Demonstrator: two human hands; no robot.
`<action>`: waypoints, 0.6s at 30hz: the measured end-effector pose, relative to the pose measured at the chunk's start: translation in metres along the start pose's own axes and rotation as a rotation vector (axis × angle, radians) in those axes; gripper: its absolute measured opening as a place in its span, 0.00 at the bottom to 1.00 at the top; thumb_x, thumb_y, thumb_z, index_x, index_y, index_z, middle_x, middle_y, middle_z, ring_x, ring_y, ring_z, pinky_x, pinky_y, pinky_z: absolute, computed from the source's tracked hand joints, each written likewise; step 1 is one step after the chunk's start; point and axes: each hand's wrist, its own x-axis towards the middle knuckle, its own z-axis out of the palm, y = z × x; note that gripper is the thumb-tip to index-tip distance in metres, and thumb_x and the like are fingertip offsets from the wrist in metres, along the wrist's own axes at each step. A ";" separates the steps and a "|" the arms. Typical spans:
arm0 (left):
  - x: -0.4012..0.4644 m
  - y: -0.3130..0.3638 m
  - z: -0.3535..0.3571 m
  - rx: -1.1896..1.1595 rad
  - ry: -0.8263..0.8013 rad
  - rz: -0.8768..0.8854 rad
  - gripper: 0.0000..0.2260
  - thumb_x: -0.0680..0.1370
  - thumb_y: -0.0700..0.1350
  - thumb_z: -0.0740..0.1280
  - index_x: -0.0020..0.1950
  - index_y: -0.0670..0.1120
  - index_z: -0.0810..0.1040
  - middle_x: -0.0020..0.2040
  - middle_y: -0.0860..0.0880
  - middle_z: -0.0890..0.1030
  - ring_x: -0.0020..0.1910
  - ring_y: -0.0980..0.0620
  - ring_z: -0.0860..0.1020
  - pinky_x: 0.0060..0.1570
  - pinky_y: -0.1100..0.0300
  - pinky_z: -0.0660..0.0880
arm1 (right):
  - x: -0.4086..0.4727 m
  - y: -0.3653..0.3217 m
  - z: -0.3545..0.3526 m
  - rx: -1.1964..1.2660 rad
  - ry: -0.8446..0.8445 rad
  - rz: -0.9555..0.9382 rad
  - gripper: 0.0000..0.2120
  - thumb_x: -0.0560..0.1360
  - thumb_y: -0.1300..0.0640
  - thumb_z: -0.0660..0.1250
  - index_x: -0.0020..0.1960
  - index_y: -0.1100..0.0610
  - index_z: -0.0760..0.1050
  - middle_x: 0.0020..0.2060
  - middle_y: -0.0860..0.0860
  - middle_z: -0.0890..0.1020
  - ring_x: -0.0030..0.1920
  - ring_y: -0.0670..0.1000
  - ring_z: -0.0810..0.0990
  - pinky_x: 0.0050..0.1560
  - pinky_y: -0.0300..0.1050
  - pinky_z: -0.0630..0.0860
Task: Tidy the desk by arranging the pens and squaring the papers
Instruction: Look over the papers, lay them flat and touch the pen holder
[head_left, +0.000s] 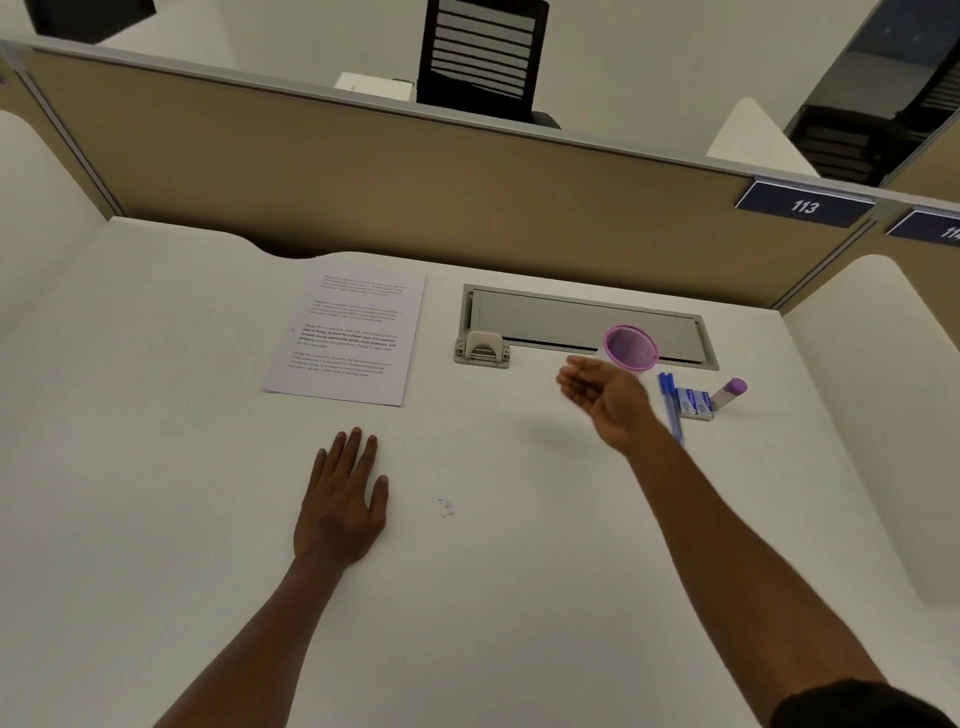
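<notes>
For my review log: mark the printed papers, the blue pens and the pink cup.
printed papers (347, 338), head view, middle of the top sheet.
blue pens (670, 402), head view, on the barrels beside the right wrist.
pink cup (631, 347), head view, inside the open mouth.

The left hand (343, 499) lies flat, palm down, fingers straight and close together, its bare forearm running back toward the body. The right hand (605, 395) is lifted, palm turned up and fingers loosely extended, holding nothing, the arm stretched out long with a dark sleeve at the shoulder.
</notes>
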 end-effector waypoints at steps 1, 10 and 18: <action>0.000 0.000 0.000 0.000 -0.001 0.000 0.28 0.80 0.56 0.51 0.80 0.50 0.57 0.81 0.50 0.55 0.81 0.53 0.50 0.79 0.51 0.49 | -0.009 0.019 0.007 -0.103 -0.015 0.005 0.11 0.75 0.70 0.60 0.52 0.65 0.79 0.39 0.56 0.85 0.42 0.54 0.84 0.46 0.44 0.82; 0.000 0.000 -0.001 0.035 -0.028 0.001 0.28 0.81 0.56 0.50 0.81 0.50 0.55 0.82 0.50 0.53 0.81 0.53 0.48 0.80 0.52 0.47 | -0.069 0.155 0.065 -1.234 -0.238 -0.662 0.19 0.75 0.69 0.59 0.63 0.60 0.77 0.61 0.55 0.79 0.63 0.53 0.76 0.65 0.43 0.71; 0.001 0.002 -0.002 0.009 -0.021 0.000 0.28 0.81 0.56 0.51 0.81 0.49 0.56 0.81 0.49 0.54 0.81 0.52 0.49 0.80 0.50 0.48 | -0.094 0.183 0.058 -1.561 -0.361 -0.832 0.22 0.69 0.72 0.63 0.62 0.65 0.75 0.58 0.57 0.78 0.60 0.58 0.77 0.48 0.48 0.81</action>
